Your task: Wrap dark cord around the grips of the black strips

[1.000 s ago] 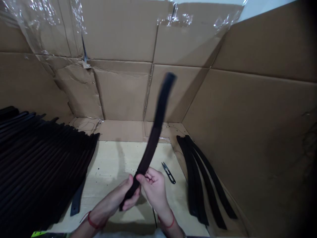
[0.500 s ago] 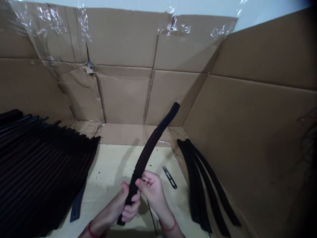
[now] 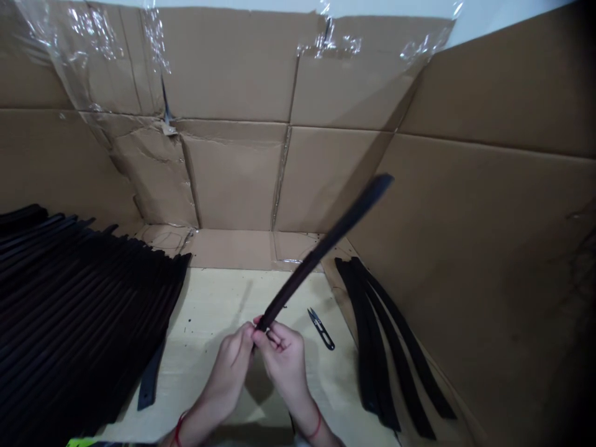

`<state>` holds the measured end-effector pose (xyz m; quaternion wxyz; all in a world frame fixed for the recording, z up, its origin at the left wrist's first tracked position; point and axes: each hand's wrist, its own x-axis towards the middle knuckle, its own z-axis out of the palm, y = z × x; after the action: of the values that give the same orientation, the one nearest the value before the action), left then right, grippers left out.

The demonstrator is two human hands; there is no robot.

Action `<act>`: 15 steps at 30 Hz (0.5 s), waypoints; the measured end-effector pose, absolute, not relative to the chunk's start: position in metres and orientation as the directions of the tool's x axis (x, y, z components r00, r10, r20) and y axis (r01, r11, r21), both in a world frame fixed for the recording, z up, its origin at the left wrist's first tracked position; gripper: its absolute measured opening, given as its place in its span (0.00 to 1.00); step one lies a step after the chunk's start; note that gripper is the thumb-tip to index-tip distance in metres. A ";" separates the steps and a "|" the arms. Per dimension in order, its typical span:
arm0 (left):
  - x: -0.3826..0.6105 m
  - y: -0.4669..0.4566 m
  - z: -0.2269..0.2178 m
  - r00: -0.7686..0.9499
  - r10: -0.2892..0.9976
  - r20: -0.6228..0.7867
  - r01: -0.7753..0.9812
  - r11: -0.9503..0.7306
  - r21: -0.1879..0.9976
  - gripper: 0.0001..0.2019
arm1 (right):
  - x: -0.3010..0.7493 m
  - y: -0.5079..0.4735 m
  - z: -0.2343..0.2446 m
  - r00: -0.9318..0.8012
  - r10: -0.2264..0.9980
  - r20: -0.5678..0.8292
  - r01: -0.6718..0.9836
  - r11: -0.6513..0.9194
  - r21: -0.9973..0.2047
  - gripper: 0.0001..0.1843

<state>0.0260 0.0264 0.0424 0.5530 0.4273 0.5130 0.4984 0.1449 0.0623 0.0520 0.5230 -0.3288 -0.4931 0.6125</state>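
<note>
Your hands (image 3: 261, 354) close together, both pinching lower end of black strap (image 3: 321, 254), strap slanting up-right above desk (image 3: 223, 304). Large strap stack (image 3: 88, 292) left; smaller strap fan (image 3: 386, 347) right; thread snips (image 3: 320, 329) untouched between.

At centre is a matt black strap (image 3: 326, 248), beside it glossy metal snips (image 3: 320, 329) on smooth pale wood (image 3: 209, 304), with matt cardboard (image 3: 233, 180) and shiny clear tape (image 3: 93, 37) at eleven o'clock.

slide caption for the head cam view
Left hand and right hand hold a black strap beside thread snips, between one strap pile and another
</note>
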 end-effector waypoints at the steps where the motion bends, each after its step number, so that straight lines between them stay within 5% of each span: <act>1: 0.023 0.026 0.045 -0.008 0.987 -0.158 -0.104 0.156 0.982 0.30 | 0.145 0.062 0.053 -0.258 0.959 0.120 -0.313 0.035 -0.949 0.18; 4: 0.018 0.028 0.046 0.330 0.890 -0.314 -0.148 0.377 0.914 0.34 | 0.145 0.061 0.055 -0.340 0.932 0.127 -0.276 0.030 -0.961 0.17; 8: 0.024 0.031 0.039 -0.006 0.996 -0.088 -0.122 0.086 0.989 0.30 | 0.147 0.059 0.057 -0.209 0.967 0.142 -0.244 0.090 -0.966 0.20; 12: 0.030 0.032 0.032 0.205 0.940 -0.274 -0.218 0.317 0.923 0.32 | 0.151 0.059 0.061 -0.463 0.878 0.119 -0.278 -0.016 -0.961 0.23; 15: 0.030 0.033 0.030 0.160 0.961 -0.227 -0.236 0.260 0.936 0.33 | 0.153 0.063 0.062 -0.356 0.921 0.156 -0.258 0.064 -0.964 0.22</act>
<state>0.0302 0.0326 0.0296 0.6496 0.3974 0.4561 0.4605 0.1532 0.0632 0.0622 0.4801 -0.3021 -0.5489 0.6139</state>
